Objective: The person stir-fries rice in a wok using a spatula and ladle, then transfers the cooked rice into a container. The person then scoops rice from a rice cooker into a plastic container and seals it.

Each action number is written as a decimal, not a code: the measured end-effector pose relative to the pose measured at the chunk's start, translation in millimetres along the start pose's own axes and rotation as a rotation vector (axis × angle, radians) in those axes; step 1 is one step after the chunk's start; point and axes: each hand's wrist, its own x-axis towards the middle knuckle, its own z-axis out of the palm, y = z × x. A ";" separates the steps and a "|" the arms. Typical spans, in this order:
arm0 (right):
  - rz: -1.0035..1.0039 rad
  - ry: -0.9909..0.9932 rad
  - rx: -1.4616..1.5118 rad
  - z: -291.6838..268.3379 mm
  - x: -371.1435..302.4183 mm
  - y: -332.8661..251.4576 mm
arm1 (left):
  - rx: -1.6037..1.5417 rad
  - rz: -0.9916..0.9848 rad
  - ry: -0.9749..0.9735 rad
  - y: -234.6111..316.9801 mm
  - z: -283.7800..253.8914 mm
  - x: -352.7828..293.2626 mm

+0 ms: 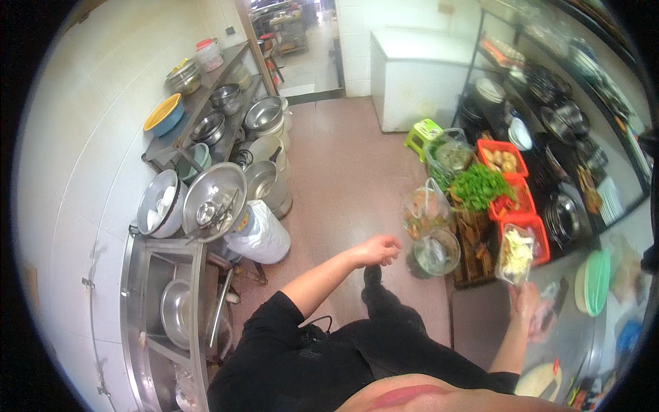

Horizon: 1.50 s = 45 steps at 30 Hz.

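My left hand [377,250] hangs over the floor in front of my body, fingers loosely bent and a little apart, with nothing in it. On the right, my right hand [527,300] grips the near edge of a clear plastic container [516,254] of pale yellow-green cut vegetables. That container is held above the near red basket [539,240] and the edge of the steel counter. Blurred clear plastic [544,321] shows just beside my right hand; I cannot tell whether the hand touches it.
Leafy greens [480,187], a basket of potatoes [500,161], a bagged bundle [425,208] and a clear tub [434,253] stand at right. A green-rimmed oval container [596,281] sits on the counter. Left are a steel sink [199,275], stacked bowls and a white-wrapped bin [261,237].
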 end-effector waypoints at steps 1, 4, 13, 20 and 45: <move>-0.066 -0.060 -0.034 50.7 15.9 1.7 | -0.005 -0.063 0.039 2.9 -31.6 12.2; -0.028 -0.272 -0.063 209.5 71.7 -2.2 | -0.075 -0.195 0.228 -8.3 -136.6 16.3; 0.096 -0.616 -0.124 678.5 218.5 17.2 | -0.684 -0.271 0.953 -46.1 -415.3 -65.4; 0.136 -0.652 -0.111 939.3 264.3 24.5 | -0.687 -0.218 0.901 -8.6 -671.5 31.5; 0.180 -0.803 -0.231 1807.5 531.4 40.0 | -0.854 -0.342 0.983 110.0 -1448.3 371.3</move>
